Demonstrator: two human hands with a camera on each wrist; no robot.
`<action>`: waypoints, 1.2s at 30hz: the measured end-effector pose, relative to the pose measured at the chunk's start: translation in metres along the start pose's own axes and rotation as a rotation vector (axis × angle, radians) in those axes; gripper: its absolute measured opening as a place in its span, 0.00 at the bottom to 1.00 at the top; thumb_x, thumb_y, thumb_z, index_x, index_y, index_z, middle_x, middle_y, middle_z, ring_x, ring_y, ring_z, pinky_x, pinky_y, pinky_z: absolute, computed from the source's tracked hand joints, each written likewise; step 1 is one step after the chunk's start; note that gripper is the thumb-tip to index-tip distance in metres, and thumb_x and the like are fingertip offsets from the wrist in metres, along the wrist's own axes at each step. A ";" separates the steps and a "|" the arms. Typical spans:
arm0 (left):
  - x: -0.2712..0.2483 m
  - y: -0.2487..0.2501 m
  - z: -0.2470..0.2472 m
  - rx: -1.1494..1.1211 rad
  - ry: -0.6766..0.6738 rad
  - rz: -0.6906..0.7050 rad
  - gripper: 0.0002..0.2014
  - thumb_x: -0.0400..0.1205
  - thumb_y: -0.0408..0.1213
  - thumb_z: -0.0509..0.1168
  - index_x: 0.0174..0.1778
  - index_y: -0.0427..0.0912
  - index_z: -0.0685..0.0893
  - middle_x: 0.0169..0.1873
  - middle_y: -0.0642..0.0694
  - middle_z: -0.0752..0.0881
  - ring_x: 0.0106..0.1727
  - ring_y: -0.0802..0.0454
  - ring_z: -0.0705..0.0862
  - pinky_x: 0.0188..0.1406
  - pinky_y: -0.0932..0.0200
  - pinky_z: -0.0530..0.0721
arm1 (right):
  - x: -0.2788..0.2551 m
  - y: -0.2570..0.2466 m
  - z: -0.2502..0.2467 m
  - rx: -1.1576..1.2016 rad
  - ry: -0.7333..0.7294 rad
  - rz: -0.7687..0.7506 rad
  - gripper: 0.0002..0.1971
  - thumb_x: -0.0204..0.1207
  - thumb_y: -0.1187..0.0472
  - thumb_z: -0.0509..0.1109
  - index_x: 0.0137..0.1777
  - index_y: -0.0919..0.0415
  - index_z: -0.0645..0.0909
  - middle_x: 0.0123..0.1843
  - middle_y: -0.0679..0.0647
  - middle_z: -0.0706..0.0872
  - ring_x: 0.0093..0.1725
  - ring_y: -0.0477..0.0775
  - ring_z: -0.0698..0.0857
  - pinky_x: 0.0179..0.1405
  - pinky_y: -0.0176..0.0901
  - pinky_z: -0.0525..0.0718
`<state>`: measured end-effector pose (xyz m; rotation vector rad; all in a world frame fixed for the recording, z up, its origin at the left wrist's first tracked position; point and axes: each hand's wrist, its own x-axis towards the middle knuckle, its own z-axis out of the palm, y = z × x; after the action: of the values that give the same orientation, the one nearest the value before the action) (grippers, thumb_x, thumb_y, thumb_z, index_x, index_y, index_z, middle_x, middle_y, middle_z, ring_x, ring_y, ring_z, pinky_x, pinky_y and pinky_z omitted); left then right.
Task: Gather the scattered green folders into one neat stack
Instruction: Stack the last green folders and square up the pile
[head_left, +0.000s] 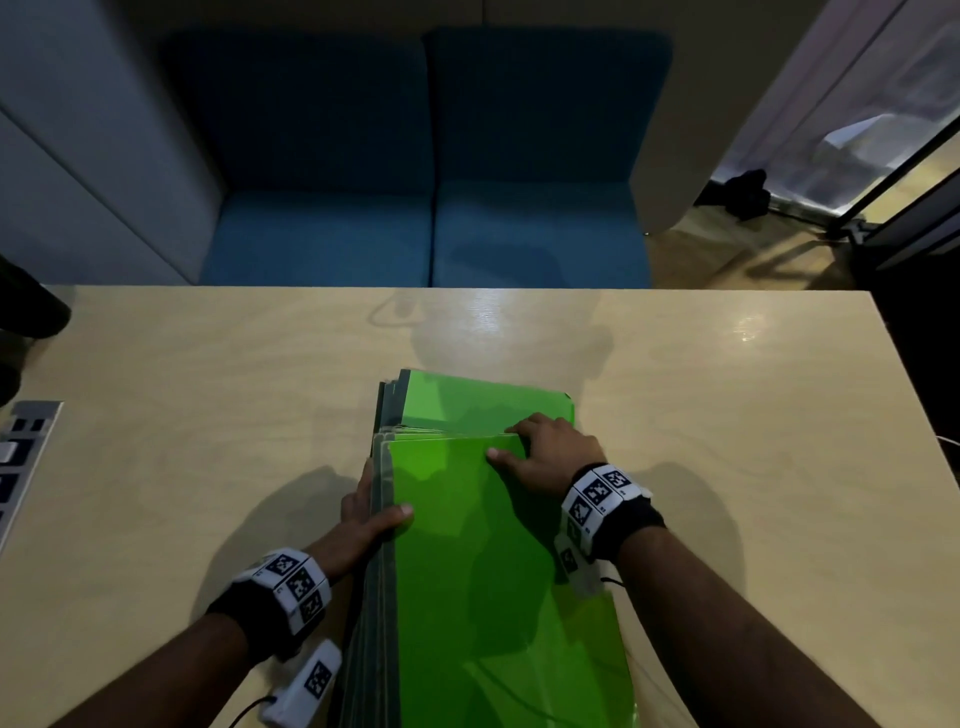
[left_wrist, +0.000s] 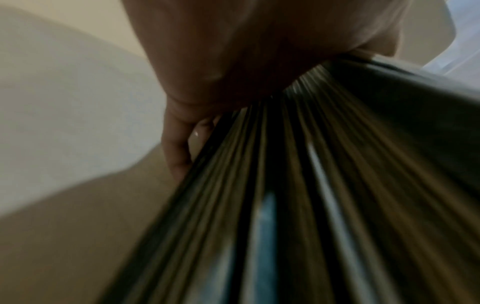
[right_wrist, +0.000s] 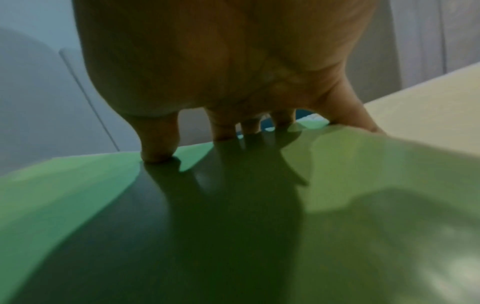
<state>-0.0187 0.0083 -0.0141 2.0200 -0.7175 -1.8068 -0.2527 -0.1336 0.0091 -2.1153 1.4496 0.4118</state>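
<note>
While you've got both hands on them, the green folders (head_left: 493, 545) are pretty much one pile already, sitting on the table (head_left: 208, 415) dead centre and running from the middle down toward 6 o'clock, right off the near edge of the head view. One lower folder (head_left: 483, 402) pokes out past the rest at 12 o'clock, so the far edges aren't flush.

Your left hand (head_left: 371, 514) has a clamped grip on the pile's left edge at about 9 o'clock: thumb on top of the top cover, fingers wrapped underneath. From the left wrist view you can see the layered folder edges (left_wrist: 298, 185) fanning out from under the palm, though it's blurry. Your right hand (head_left: 545, 452) is at the pile's far right corner, around 1 o'clock, thumb pressed on the cover and fingers curled over the far edge, so that grip is closed on the folders too. The right wrist view shows the fingertips (right_wrist: 158, 152) planted on the green surface.

Around it: a blue sofa (head_left: 426, 208) beyond the table at 12 o'clock, and a grey slotted panel (head_left: 21, 457) at the table's left edge, 9 o'clock, well apart from the pile.
</note>
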 end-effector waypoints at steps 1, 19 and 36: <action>0.000 -0.001 0.003 -0.024 0.031 0.026 0.65 0.58 0.71 0.68 0.84 0.53 0.36 0.85 0.43 0.41 0.85 0.39 0.48 0.81 0.36 0.53 | -0.003 0.000 0.003 0.018 0.005 0.021 0.37 0.75 0.25 0.53 0.77 0.46 0.72 0.77 0.48 0.75 0.75 0.56 0.73 0.68 0.60 0.73; -0.016 -0.009 0.032 -0.157 0.269 0.191 0.60 0.58 0.79 0.61 0.83 0.62 0.40 0.85 0.53 0.44 0.86 0.47 0.45 0.81 0.31 0.50 | -0.096 0.033 0.082 1.617 0.178 0.280 0.47 0.70 0.46 0.78 0.85 0.41 0.56 0.85 0.54 0.63 0.73 0.60 0.76 0.65 0.55 0.79; -0.016 0.007 0.018 0.058 0.172 0.159 0.58 0.60 0.81 0.54 0.84 0.61 0.44 0.84 0.41 0.50 0.84 0.41 0.52 0.79 0.33 0.54 | -0.025 0.022 0.030 0.467 0.139 0.235 0.26 0.80 0.36 0.60 0.77 0.41 0.71 0.86 0.54 0.58 0.78 0.67 0.70 0.77 0.60 0.70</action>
<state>-0.0390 0.0128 0.0002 2.0609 -0.8606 -1.5194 -0.2813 -0.1035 -0.0077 -1.6358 1.6881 0.0009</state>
